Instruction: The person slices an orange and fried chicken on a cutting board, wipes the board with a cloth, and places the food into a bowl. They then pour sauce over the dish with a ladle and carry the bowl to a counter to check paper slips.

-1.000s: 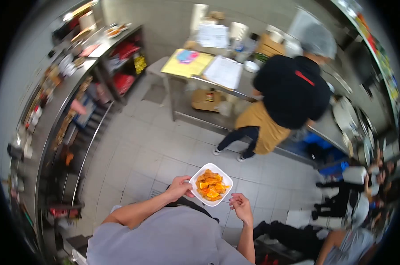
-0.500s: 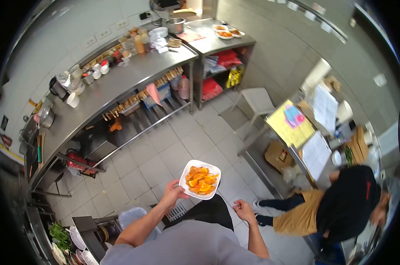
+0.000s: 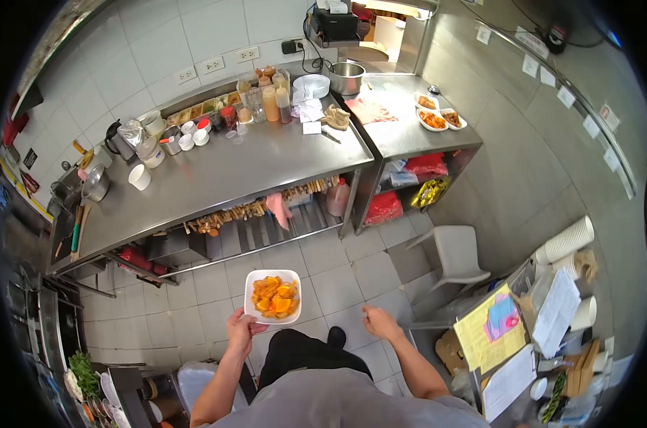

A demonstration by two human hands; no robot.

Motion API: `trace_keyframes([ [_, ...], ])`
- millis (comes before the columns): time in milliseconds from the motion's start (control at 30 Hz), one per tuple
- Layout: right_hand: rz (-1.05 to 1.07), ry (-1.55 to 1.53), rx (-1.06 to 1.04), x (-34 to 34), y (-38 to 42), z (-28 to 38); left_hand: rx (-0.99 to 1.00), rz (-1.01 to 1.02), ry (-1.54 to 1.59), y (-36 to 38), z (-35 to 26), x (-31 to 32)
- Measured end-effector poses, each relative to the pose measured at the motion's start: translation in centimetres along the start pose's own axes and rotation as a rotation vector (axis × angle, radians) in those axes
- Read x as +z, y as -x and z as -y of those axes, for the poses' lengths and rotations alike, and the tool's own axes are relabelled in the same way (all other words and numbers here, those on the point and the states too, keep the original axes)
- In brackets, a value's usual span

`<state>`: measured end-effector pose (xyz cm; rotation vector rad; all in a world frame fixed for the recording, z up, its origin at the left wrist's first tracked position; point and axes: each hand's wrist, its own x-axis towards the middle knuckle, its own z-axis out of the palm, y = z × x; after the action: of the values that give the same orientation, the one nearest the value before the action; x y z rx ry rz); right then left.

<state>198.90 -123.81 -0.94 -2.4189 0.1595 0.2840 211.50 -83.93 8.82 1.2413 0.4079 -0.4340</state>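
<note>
A white square bowl (image 3: pixel 249 312) of orange food pieces (image 3: pixel 275 297) is held level in front of my body. My left hand (image 3: pixel 241 329) grips its near left corner, thumb near the rim. Out to the right over the floor, my right hand (image 3: pixel 380 321) has its fingers curled in, and nothing shows in it. Farther off, white dishes (image 3: pixel 433 120) with orange and brown food stand together on the right part of the steel counter (image 3: pixel 402 143).
The long steel counter (image 3: pixel 195 189) bears bottles, cups and a metal bowl (image 3: pixel 95 184). A grey chair (image 3: pixel 455 251) stands by the right wall. At the lower right, a table holds yellow paper (image 3: pixel 480 335) and stacked cups (image 3: pixel 566 239). Leafy greens (image 3: pixel 85 376) are lower left.
My view has swung to the right and closer to the counters. The bowl, still in my left hand, appears farther left. The person in dark clothing at the right is out of view.
</note>
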Motion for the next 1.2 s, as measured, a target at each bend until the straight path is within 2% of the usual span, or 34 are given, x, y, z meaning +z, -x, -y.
trace_keyframes([
  [100,-0.022,0.003,-0.057,-4.2,-7.2,1.2,0.041,-0.032,0.015,-4.7,-1.5,2.0],
  [133,-0.030,0.022,-0.046,-4.3,-9.6,3.1,0.040,-0.021,0.025,-7.3,-2.9,0.8],
  [200,-0.016,0.005,-0.051,-5.3,-13.9,3.0,0.066,-0.036,0.039,-10.8,-4.7,2.6],
  [333,0.075,-0.033,0.006,-3.7,-20.1,2.2,0.104,-0.018,0.071,-18.4,-8.4,5.5],
  [367,0.088,-0.014,0.034,-3.2,-22.0,3.5,0.112,0.011,0.086,-21.0,-10.2,4.5],
  [567,-0.089,-0.222,-0.083,-8.8,-30.6,6.2,0.101,0.086,0.110,-31.9,-14.8,8.0],
  [667,-0.144,-0.302,-0.043,-16.5,-34.5,11.0,0.091,0.097,0.091,-35.9,-16.3,9.2],
  [733,-0.204,-0.385,-0.142,-20.9,-39.0,11.5,0.092,0.084,0.067,-38.9,-16.3,9.8],
  [800,-0.137,-0.517,-0.013,-25.9,-43.5,11.7,0.076,0.077,0.124,-41.2,-15.7,10.5],
  [867,-0.217,-0.302,-0.133,-32.3,-48.3,13.6,0.056,0.066,0.152,-42.7,-15.1,11.1],
  [933,-0.327,-0.283,-0.326,-37.9,-53.9,15.1,0.042,0.037,0.152,-43.5,-14.8,11.9],
  [1000,-0.465,-0.184,-0.340,-43.7,-59.8,15.6,0.031,0.065,0.140,-43.9,-14.7,13.1],
  [1067,-0.615,-0.141,-0.568,-49.9,-67.6,15.4,-0.008,0.090,0.136,-42.9,-16.3,14.7],
  [1133,-0.673,-0.296,-0.560,-55.7,-73.8,17.5,-0.038,0.036,0.020,-42.1,-17.3,15.8],
  [1200,-0.911,-0.265,-0.604,-60.5,-81.2,18.0,-0.033,-0.045,-0.155,-41.2,-17.3,15.5],
])
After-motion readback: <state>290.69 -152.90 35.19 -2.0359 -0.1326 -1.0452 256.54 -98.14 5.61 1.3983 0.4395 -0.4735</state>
